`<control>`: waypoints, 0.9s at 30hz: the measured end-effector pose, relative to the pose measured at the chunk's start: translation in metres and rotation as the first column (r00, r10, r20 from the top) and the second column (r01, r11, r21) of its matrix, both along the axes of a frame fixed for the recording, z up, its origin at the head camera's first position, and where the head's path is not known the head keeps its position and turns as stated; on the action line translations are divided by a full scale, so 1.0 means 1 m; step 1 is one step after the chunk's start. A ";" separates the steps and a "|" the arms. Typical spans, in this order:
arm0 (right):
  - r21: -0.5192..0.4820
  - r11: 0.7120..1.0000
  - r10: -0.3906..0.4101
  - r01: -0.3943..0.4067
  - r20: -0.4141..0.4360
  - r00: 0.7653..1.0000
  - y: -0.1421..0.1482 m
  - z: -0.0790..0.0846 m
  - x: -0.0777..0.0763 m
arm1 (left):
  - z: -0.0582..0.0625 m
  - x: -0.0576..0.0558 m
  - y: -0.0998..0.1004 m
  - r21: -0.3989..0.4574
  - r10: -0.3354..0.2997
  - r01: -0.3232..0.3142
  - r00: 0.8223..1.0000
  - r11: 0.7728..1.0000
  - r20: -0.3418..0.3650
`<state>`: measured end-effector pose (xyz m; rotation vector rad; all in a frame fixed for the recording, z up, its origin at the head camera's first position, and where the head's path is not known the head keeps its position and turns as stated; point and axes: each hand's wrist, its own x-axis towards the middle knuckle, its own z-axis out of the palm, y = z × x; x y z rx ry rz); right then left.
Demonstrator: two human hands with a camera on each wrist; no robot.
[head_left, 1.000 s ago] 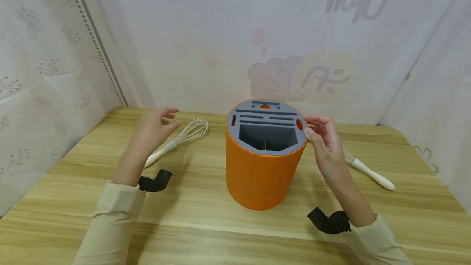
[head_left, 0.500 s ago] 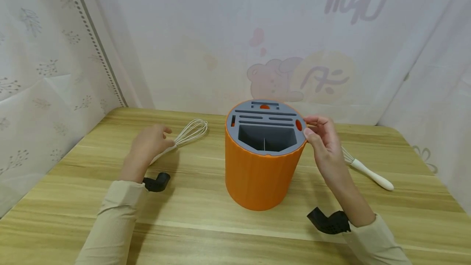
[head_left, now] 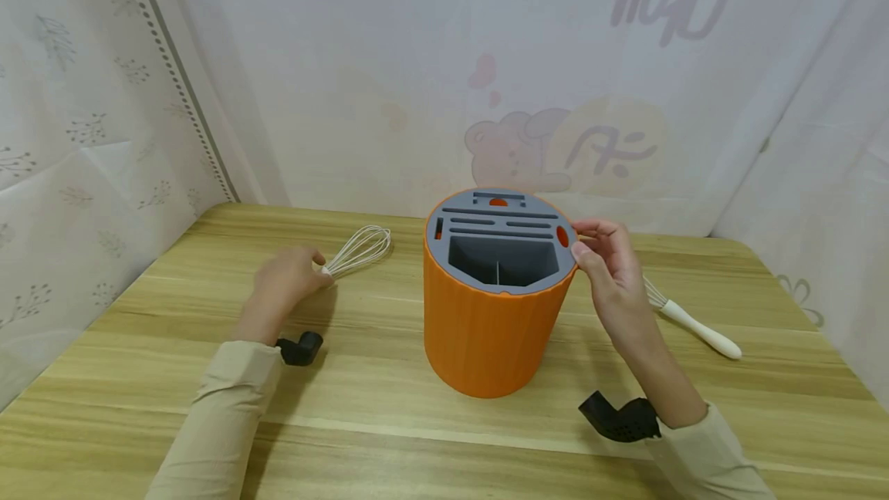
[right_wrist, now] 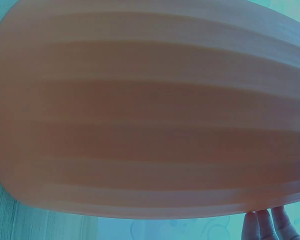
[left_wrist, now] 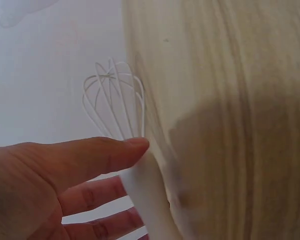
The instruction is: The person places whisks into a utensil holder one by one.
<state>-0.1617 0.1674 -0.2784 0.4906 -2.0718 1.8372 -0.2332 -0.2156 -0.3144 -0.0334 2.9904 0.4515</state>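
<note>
My left hand [head_left: 285, 284] pinches a white whisk [head_left: 357, 253] near the top of its handle, at the left of the head view. In the left wrist view the thumb lies across the whisk [left_wrist: 150, 195] where wires meet handle, with fingers behind it. My right hand [head_left: 614, 276] holds the right rim of an orange utensil holder [head_left: 489, 342], thumb at the rim and fingers round the far side. The holder stands upright and has a grey slotted insert [head_left: 500, 224]. In the right wrist view its ribbed wall [right_wrist: 140, 125] fills most of the picture, with fingertips [right_wrist: 262, 225] against its edge.
A second whisk [head_left: 701, 329] with a white handle lies behind my right forearm, its wires partly hidden by the hand. The wooden table [head_left: 389, 438] ends at a pale printed curtain [head_left: 347, 99]. Black wrist cameras [head_left: 621, 417] jut from both sleeves.
My left hand has come down from above the whisk and now pinches its handle. The right hand and the utensil holder have stayed in place.
</note>
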 end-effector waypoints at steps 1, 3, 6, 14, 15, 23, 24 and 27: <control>-0.001 1.000 0.001 -0.001 -0.001 1.000 0.000 0.000 0.000 | -0.001 -0.001 0.000 0.004 0.000 0.000 1.000 1.000 -0.002; -0.001 1.000 0.003 -0.003 -0.005 1.000 0.000 0.000 0.000 | -0.003 -0.002 0.001 0.006 0.001 -0.001 1.000 1.000 -0.008; -0.004 1.000 0.008 -0.008 -0.008 1.000 0.000 0.000 0.000 | -0.004 -0.002 0.002 0.007 0.007 -0.007 1.000 1.000 -0.009; 0.003 1.000 0.003 -0.003 -0.003 1.000 0.000 0.000 0.000 | -0.006 -0.003 0.004 -0.006 0.021 -0.021 1.000 1.000 -0.015; 0.001 1.000 0.003 -0.003 -0.003 1.000 0.000 0.000 0.000 | -0.007 -0.003 0.004 -0.007 0.022 -0.022 1.000 1.000 -0.019; 0.005 1.000 0.008 -0.008 -0.009 1.000 0.001 -0.001 0.000 | -0.007 -0.002 0.003 -0.001 0.032 -0.033 0.998 0.999 -0.048; 0.005 1.000 0.008 -0.008 -0.010 1.000 0.001 -0.001 0.000 | -0.007 -0.002 0.003 0.005 0.033 -0.033 0.998 0.999 -0.060; 0.008 1.000 0.010 -0.010 -0.013 1.000 0.001 -0.001 0.000 | -0.005 0.000 0.003 0.021 0.024 -0.022 0.996 1.000 -0.091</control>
